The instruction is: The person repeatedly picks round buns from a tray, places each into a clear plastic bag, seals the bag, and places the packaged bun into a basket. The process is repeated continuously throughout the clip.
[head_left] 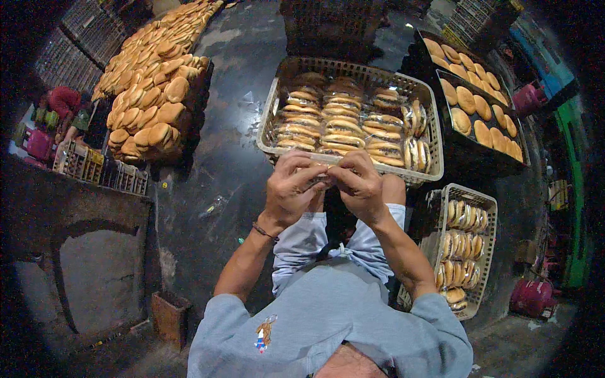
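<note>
My left hand (292, 189) and my right hand (360, 186) meet over the near edge of a large pale plastic crate (435, 132). Thumbs and fingers of both are pinched together, tip to tip. Whatever lies between them is small and mostly hidden; a bit of it looks thin and clear, but I cannot make it out. Rows of filled buns in clear plastic wrap (343, 126) fill the crate just beyond my fingers, some standing on edge along its right side.
A second crate (490, 252) of wrapped buns stands at my right. Dark trays (482, 148) of unwrapped buns lie at far right. Loose buns (148, 113) are heaped at far left. Another person (63, 110) is at the left edge. A red gas cylinder (532, 296) sits lower right.
</note>
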Tool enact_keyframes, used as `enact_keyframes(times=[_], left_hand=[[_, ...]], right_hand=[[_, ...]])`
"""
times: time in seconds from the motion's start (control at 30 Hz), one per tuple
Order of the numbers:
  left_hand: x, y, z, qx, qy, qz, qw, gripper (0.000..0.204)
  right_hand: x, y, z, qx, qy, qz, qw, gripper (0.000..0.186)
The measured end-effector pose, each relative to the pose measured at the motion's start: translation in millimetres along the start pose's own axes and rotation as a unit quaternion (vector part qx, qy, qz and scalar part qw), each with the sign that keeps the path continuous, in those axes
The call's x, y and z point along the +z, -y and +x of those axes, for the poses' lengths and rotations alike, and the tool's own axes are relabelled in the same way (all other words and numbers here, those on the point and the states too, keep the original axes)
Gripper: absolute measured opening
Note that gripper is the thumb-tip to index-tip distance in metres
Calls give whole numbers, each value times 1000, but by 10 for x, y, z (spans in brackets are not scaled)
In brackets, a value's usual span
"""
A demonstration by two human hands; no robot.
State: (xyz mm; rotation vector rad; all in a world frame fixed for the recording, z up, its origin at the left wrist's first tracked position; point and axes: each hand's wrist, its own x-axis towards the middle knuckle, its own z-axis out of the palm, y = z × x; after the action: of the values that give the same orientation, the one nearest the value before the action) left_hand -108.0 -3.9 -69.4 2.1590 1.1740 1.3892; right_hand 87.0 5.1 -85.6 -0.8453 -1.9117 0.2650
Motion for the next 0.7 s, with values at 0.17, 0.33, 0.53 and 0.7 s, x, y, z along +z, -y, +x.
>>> enact_keyframes(times=[0.17,0.33,0.53,0.7], left_hand=[[76,176,-348,34,-2,17,999,31],[103,76,-440,-28,7,-10,1000,18],[292,237,-465,-155,-64,-129,977,32],[471,481,-360,-199,42,-229,952,55]], right_hand=[[65,-66,-280,56,9,16,998,25],[15,-25,-432,287,35,176,941,14],[154,-138,-389,428,19,323,844,29],[231,-207,-382,427,9,366,827,24]])
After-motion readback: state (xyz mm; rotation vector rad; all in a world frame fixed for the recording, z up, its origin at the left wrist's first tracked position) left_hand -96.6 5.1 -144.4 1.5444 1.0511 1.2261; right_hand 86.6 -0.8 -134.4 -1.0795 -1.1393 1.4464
